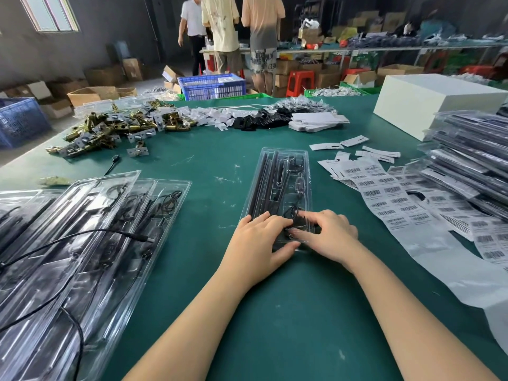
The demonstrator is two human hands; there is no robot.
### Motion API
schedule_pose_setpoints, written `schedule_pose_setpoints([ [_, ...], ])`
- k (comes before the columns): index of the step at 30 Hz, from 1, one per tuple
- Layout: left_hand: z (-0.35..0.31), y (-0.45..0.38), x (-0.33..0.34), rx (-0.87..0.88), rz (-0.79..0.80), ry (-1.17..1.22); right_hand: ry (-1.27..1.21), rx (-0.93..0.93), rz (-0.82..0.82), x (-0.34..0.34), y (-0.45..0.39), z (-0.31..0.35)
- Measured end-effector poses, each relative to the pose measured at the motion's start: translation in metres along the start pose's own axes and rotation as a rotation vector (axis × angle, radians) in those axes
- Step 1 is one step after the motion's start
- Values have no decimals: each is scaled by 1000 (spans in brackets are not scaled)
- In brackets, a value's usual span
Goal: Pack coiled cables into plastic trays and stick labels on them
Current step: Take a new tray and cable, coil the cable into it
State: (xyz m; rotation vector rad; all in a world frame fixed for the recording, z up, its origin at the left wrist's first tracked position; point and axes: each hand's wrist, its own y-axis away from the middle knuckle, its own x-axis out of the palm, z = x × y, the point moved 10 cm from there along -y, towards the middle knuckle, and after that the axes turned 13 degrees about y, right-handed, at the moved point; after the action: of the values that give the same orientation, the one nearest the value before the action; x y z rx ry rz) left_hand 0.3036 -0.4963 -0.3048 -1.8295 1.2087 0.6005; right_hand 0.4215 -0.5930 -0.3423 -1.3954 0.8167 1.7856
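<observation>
Head view: mid-frame on the green table (192, 166), a clear tray (283, 174) holds a black cable (292, 213). Left hand (261, 243) and right hand (327, 235) press its near end, fingers nearly flat, gripping nothing. Labels (384, 193) lie right.

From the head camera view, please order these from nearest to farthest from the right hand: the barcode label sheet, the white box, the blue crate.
1. barcode label sheet: just right of the right hand, on the table.
2. white box: far right corner of the table.
3. blue crate: on the floor past the table's far edge.
</observation>
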Motion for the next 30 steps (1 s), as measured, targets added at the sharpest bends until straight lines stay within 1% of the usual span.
schedule_pose_setpoints([
  [4, -1, 0, -1, 4, -11, -5, 24, 17, -14, 3, 0, -1],
  [8, 0, 1, 1, -3, -1, -19, -84, 27, -115, -7, 7, -2],
  [12, 3, 1, 5, -27, 44, -23, -141, -7, -33, -6, 10, -2],
  [16, 6, 0, 3, -50, 63, -1, -323, -54, -22, -10, 13, -2],
  [20, 2, 2, 13, -27, 153, 1, -408, -73, 48, -6, 14, -10],
  [22, 1, 2, 16, -28, 171, -26, -467, -100, 113, -3, 15, -13],
  [24, 2, 1, 19, -40, 201, -46, -593, -134, 197, 0, 18, -11],
  [25, 2, 1, 21, -44, 218, -54, -679, -98, 205, 1, 17, -14],
  [27, 2, 1, 22, -42, 243, -83, -829, 54, 147, 1, 15, -26],
  [28, 1, 0, 23, -38, 251, -103, -850, 103, 101, 0, 15, -30],
  [30, -1, 1, 24, -33, 260, -141, -799, 114, 23, -3, 15, -31],
])
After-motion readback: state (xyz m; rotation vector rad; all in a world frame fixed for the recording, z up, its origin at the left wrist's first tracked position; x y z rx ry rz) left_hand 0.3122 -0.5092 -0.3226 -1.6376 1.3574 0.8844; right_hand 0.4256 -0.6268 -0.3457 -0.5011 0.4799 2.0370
